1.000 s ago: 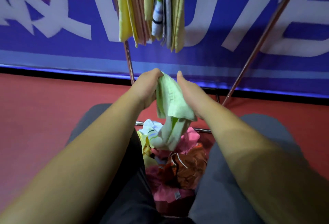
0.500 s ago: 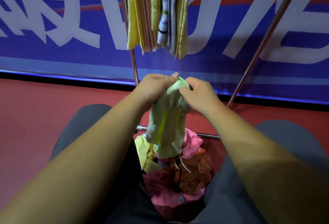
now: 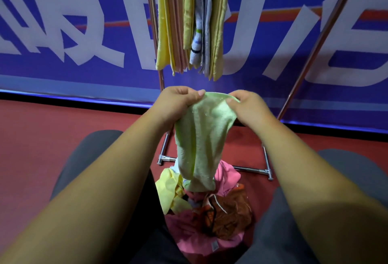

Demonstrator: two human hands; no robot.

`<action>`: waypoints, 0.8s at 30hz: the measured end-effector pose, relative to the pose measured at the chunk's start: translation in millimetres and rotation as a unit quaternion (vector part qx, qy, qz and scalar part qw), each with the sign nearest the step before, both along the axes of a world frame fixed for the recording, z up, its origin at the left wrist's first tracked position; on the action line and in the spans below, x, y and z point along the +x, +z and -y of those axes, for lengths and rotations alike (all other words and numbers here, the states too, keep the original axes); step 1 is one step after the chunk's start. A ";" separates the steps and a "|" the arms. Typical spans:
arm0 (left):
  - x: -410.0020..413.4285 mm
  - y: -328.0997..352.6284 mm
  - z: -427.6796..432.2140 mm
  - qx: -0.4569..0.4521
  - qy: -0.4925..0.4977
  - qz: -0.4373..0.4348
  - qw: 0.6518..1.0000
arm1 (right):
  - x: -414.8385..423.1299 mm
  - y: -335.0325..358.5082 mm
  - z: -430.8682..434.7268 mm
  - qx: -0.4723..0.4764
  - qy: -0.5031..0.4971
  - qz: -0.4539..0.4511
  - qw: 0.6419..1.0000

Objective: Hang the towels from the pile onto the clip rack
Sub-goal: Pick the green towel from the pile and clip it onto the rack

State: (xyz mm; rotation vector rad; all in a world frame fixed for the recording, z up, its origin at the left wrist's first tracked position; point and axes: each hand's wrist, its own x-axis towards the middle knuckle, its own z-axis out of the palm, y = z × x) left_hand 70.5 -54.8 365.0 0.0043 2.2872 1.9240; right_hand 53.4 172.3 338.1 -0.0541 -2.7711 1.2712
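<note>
Towel [image 3: 201, 137]: pinched at top in left grip [image 3: 178, 106] and right grip [image 3: 249, 108]; saw hung towels [image 3: 189, 22] on rack [image 3: 152, 22]; judged pile [image 3: 220, 221] mostly left.

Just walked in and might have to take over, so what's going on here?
A person is hanging towels on a rack. The left hand and the right hand each pinch the top edge of a light green towel, holding it spread above the pile of mixed towels on the floor between their knees. Its lower end hangs down in front of the pile. Several hung towels are already up above; this one is not yet hung.
</note>
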 end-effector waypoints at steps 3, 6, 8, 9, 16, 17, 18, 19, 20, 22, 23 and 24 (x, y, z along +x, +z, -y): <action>-11.4 -4.6 19.0 -0.126 0.018 -0.058 0.990 | -4.5 7.1 -9.4 -0.108 -0.062 -0.014 0.992; -20.1 -7.0 27.6 -0.319 -0.030 -0.126 0.939 | -3.8 11.9 -16.2 -0.171 -0.126 -0.050 0.976; -29.0 -17.3 31.2 -0.413 -0.041 -0.134 0.900 | -1.8 11.6 -16.8 -0.229 -0.140 -0.057 0.962; -31.5 -22.2 32.8 -0.455 -0.040 -0.131 0.880 | 0.1 12.5 -16.2 -0.262 -0.149 -0.057 0.952; -35.2 -42.4 43.5 -0.520 0.014 -0.071 0.851 | -13.9 2.9 -33.5 -0.443 -0.203 0.050 0.872; -35.0 -42.9 41.5 -0.503 0.021 -0.069 0.862 | -14.2 2.9 -33.0 -0.461 -0.182 0.061 0.866; -34.2 -42.6 38.4 -0.474 0.028 -0.059 0.878 | -12.1 4.6 -30.9 -0.477 -0.151 0.066 0.864; -32.4 -40.7 33.6 -0.438 0.033 -0.043 0.897 | -7.3 7.9 -27.9 -0.488 -0.108 0.070 0.864; -32.3 -40.3 30.6 -0.401 0.037 -0.027 0.915 | -1.5 11.5 -25.1 -0.490 -0.055 0.076 0.867; -32.3 -37.6 25.7 -0.322 0.051 -0.002 0.945 | 16.1 23.5 -18.9 -0.466 0.075 0.110 0.875; -32.0 -36.6 23.9 -0.282 0.055 0.010 0.958 | 23.5 27.4 -17.5 -0.442 0.133 0.136 0.877; -31.8 -36.7 21.9 -0.239 0.059 0.016 0.969 | 29.5 29.2 -17.4 -0.417 0.180 0.160 0.876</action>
